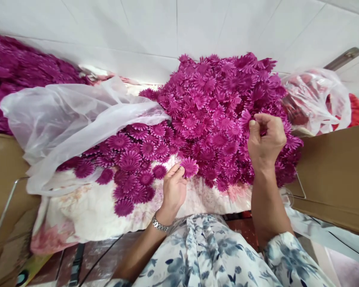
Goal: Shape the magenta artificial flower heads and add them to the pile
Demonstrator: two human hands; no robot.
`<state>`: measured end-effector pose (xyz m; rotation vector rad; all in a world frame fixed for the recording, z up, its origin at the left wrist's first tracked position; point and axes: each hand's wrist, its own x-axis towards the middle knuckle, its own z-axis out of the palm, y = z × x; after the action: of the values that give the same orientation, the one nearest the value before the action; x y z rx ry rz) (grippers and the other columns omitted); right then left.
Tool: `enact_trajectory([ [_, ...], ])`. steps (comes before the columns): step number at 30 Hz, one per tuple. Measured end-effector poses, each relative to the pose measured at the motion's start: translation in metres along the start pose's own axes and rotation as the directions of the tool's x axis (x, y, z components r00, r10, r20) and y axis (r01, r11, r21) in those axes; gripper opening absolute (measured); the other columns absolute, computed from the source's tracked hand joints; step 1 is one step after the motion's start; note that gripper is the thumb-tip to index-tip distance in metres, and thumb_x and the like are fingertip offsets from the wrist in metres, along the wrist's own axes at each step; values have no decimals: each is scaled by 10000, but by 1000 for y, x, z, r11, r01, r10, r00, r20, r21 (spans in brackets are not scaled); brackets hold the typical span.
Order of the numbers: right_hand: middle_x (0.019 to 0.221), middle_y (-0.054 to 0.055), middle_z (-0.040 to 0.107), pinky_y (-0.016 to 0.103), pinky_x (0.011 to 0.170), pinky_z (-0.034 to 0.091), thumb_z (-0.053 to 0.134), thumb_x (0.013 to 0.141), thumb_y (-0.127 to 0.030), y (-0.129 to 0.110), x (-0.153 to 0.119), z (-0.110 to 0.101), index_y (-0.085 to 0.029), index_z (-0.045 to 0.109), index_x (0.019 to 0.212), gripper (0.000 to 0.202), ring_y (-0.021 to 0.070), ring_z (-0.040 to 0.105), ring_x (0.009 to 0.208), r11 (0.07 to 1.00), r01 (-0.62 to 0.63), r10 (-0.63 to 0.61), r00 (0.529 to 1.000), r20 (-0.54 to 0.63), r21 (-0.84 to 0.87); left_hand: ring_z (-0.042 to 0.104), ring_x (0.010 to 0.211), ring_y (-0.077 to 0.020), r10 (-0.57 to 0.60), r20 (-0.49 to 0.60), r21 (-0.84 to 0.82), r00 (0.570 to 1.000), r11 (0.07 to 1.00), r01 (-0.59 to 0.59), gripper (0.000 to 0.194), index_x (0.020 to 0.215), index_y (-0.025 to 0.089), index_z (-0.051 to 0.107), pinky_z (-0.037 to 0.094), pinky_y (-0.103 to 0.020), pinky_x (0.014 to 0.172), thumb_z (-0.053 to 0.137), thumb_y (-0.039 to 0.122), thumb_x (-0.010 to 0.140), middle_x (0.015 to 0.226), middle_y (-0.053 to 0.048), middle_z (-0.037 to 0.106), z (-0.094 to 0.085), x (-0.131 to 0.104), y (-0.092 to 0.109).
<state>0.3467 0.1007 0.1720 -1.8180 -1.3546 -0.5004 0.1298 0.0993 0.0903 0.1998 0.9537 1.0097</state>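
My left hand (174, 187), with a metal watch at the wrist, pinches one magenta artificial flower head (189, 167) by its edge, petals facing up, just above the cloth. To the right and higher, my right hand (266, 137) is closed, thumb against forefinger. A lighter magenta flower head (245, 118) shows at its fingertips and appears pinched there; the curled fingers hide part of it. Beneath and beyond both hands spreads a large heap of the same flower heads (215, 103), sloping down toward the front left, where several lie loose.
A pale floral cloth (89, 207) lies under the heap. A translucent plastic bag (86, 119) covers its left side. Cardboard boxes (336, 175) flank both sides. At right sits a plastic bag with red contents (320, 99). Behind rises a white wall (155, 28).
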Motion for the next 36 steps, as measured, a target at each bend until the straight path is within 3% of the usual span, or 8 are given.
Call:
enact_trajectory([
  [3, 858, 62, 580, 287, 653, 443, 544, 839, -225, 0, -1, -4, -154, 605, 939, 136, 145, 535, 725, 998, 56, -55, 997, 61, -14, 622, 671, -124, -7, 47, -38, 999, 999, 8, 185, 747, 151, 609, 485, -284, 711, 726, 162, 604, 686, 10, 656, 7, -4, 2],
  [5, 801, 47, 590, 272, 642, 443, 542, 846, -199, -16, -22, -4, -164, 610, 881, 84, 135, 534, 703, 990, 87, -107, 976, 190, 111, 607, 635, -106, -4, 54, -32, 999, 999, 6, 162, 756, 154, 626, 479, -261, 696, 711, 154, 619, 674, 14, 655, 12, -7, 3],
  [10, 727, 34, 574, 271, 658, 453, 554, 848, -213, -54, -81, 8, -177, 576, 820, 51, 146, 536, 714, 914, 0, -226, 830, 510, 405, 560, 611, -88, -36, 143, 75, 989, 997, 26, 197, 848, 157, 690, 431, -216, 615, 684, 182, 653, 722, -4, 665, 15, -11, -1],
  [15, 703, 16, 522, 264, 631, 419, 522, 852, -185, -55, -95, 20, -186, 530, 770, 82, 140, 508, 687, 896, -74, -199, 815, 545, 438, 552, 649, -101, -28, 190, 147, 981, 989, 0, 333, 1009, 168, 695, 419, -242, 673, 686, 211, 679, 736, -9, 667, 7, -14, -9],
  [21, 688, -1, 508, 245, 614, 400, 514, 837, -159, -55, -91, 18, -187, 522, 752, 90, 118, 496, 649, 870, -149, -166, 809, 563, 470, 561, 716, -103, 16, 167, 182, 986, 982, -46, 267, 923, 186, 732, 416, -227, 707, 691, 208, 661, 792, -23, 696, 5, -14, -8],
  [25, 679, -11, 517, 236, 615, 394, 547, 809, -163, -54, -90, 19, -184, 517, 718, 98, 107, 499, 636, 841, -262, -114, 769, 629, 474, 436, 521, -53, -16, 91, 151, 996, 988, 2, 250, 868, 172, 741, 363, -194, 550, 676, 180, 627, 602, 11, 623, 7, -13, -4],
  [28, 684, -19, 521, 237, 629, 393, 547, 805, -179, -51, -90, 20, -190, 517, 724, 87, 106, 499, 644, 803, -358, -60, 747, 662, 477, 436, 527, -54, -23, 91, 126, 996, 992, 11, 236, 847, 165, 740, 361, -188, 541, 665, 174, 624, 584, 12, 594, 7, -12, 0],
  [36, 698, -22, 530, 247, 650, 406, 587, 802, -274, -46, -94, 21, -192, 536, 739, 116, 105, 500, 654, 581, -622, -50, 617, 786, 525, 538, 717, -98, 10, 269, 210, 963, 975, -69, 314, 874, 205, 703, 400, -201, 639, 637, 91, 588, 800, -4, 652, 4, -6, -1],
])
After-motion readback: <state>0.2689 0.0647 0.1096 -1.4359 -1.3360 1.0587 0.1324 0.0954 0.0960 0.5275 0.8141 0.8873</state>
